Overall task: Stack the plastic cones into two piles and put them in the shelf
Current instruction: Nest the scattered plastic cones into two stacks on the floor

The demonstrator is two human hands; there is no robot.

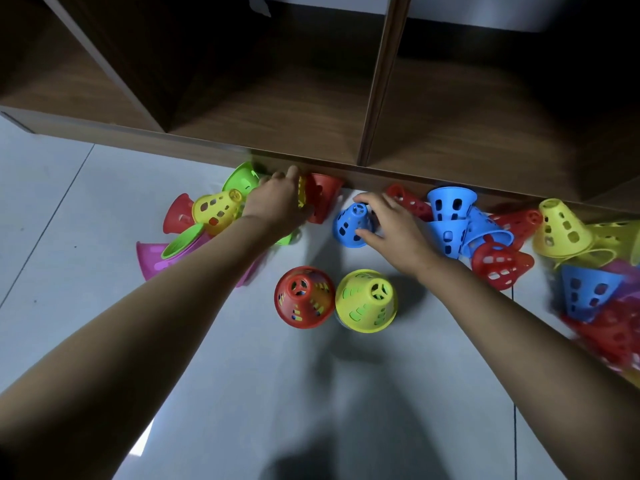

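In front of the brown wooden shelf (pixel 380 98), down on the pale tiled floor (pixel 346 403), both arms are stretched out toward its base board. I've got the left hand (pixel 277 204) right up against that board, fingers clenched round a yellow slotted plastic cone (pixel 302 195) that sits against a red plastic cone lying on its side (pixel 325 195); it's blurred there, so I can't make out the grasp finely. The right hand (pixel 393 225) is a little further out from the shelf, thumb and fingers wrapped round a small blue plastic cone (pixel 348 225), tip tilted toward me.

Further from the shelf, near the camera, two upright piles stand side by side and almost touch: a red-topped pile of cones (pixel 304 296) and a yellow-topped pile of cones (pixel 366 300). No cones are in the shelf compartments.

Plenty of clutter along the shelf's foot. Behind the left hand, a lime green cone (pixel 242 178), a tipped yellow cone (pixel 216 210), a red one (pixel 178 213) and a magenta cone (pixel 152 259). Crowding the right wrist, a cluster of blue cones (pixel 450 206), a red cone on its side (pixel 498 265), an upright yellow cone (pixel 561 226) and a smeared heap of red and blue cones (pixel 595 306) at the frame edge.
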